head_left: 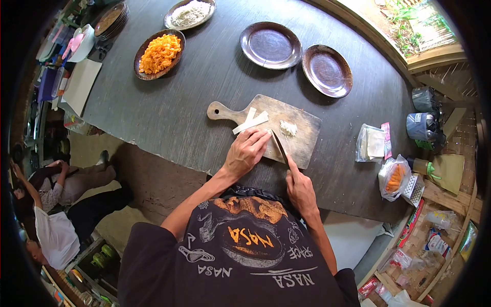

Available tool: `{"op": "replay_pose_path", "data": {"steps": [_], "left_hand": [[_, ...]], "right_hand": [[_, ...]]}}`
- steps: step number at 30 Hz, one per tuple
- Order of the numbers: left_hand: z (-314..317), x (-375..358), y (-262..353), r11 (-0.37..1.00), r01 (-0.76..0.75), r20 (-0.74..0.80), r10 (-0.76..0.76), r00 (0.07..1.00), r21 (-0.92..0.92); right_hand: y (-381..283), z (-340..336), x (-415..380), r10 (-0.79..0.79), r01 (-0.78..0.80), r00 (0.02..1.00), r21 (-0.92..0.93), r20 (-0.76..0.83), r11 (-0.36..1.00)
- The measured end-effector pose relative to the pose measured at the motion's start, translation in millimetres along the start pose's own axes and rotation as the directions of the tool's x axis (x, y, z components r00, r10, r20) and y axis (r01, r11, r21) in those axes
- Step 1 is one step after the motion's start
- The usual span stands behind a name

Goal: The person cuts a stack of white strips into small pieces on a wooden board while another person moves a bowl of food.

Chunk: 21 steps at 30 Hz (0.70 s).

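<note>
On a wooden cutting board [304, 125] with a round-holed handle, my right hand [302, 193] grips a knife [281, 146], its blade angled up and left beside my left fingertips. My left hand [247, 152] has its fingers curled and pressed down at the board's near edge, on a white food strip that they mostly cover. Just beyond those fingers, a few pale white strips [250, 122] lie crossed near the board's handle. To the right of the blade sits a small heap of finely cut white pieces [288, 128].
Two brown plates [271, 45] stand behind the board. At the back left are a bowl of chopped orange food [160, 54] and a dish of white, floury-looking food [190, 14]. A bag of carrots [394, 179] and a grater [414, 190] lie at right. Two people [59, 230] sit at lower left.
</note>
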<state>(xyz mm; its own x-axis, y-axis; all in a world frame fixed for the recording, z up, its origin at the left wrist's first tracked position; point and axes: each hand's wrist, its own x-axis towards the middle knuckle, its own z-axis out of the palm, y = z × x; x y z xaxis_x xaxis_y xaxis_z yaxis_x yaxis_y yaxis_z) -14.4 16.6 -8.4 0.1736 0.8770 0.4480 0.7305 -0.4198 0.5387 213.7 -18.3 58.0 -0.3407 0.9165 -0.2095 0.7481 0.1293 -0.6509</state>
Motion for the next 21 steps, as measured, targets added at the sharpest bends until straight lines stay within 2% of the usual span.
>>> {"op": "replay_pose_path", "data": {"steps": [4,8,11,13,16,21], "left_hand": [[-0.5,1.8,0.5,1.0,0.004,-0.009,-0.005,1.0,-0.011],[-1.5,2.3,1.5,1.0,0.009,-0.016,-0.009,1.0,-0.017],[-1.0,2.2,1.9,1.0,0.017,-0.016,-0.017,1.0,-0.012],[-2.2,-0.8,4.7,1.0,0.023,0.002,-0.023,1.0,-0.009],[-3.7,3.3,3.2,1.0,0.015,0.004,-0.015,1.0,0.012],[-1.0,0.5,1.5,1.0,0.013,0.003,-0.013,1.0,0.005]], "right_hand": [[-11.7,-7.2,5.9,0.062,-0.061,0.997,-0.022,0.054,0.998],[-10.6,-5.5,7.6,0.035,-0.034,0.999,-0.014,0.033,0.999],[-13.2,-6.8,7.3,0.065,-0.062,0.997,-0.056,0.051,0.996],[-9.8,-4.2,1.5,0.026,-0.025,1.0,-0.091,0.015,0.996],[-8.1,-7.0,-6.2,0.06,-0.056,0.997,-0.085,0.042,0.995],[-1.7,-2.7,-6.0,0.025,-0.024,0.999,-0.035,0.027,0.999]]}}
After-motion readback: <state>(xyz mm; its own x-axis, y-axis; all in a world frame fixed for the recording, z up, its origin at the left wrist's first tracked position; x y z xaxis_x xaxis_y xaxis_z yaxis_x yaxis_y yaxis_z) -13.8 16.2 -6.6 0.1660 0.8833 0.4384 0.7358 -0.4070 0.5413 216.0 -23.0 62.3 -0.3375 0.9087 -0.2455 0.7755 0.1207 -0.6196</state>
